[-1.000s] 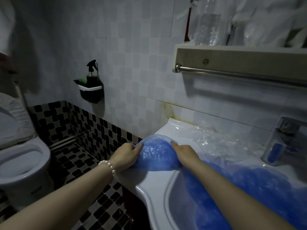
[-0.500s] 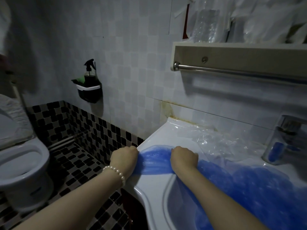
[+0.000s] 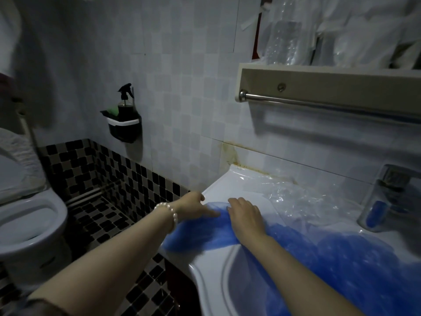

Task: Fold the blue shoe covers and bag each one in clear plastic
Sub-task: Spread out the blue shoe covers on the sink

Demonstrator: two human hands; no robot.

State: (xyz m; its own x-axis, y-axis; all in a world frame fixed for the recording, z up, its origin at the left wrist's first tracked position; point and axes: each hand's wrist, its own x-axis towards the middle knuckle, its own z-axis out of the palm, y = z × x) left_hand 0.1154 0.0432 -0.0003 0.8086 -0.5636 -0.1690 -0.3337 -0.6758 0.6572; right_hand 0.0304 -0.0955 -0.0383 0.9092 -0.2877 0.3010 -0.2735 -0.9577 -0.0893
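Observation:
A blue shoe cover lies flattened on the left rim of the white sink, its left end hanging over the edge. My left hand rests on its far left corner, a finger stretched across the blue film. My right hand lies flat on the cover's right part with fingers straight. A heap of several blue shoe covers fills the basin to the right. Clear plastic bags lie crumpled on the sink's back ledge.
A chrome tap stands at the right. A shelf with a towel rail holds more plastic packets above the sink. A toilet stands left, and a black wall holder with a spray bottle hangs on the tiles.
The puffed shoe cover has been pulled flat toward me along the rim. Both hands were fists on it half a second ago; now their fingers are spread out over it.

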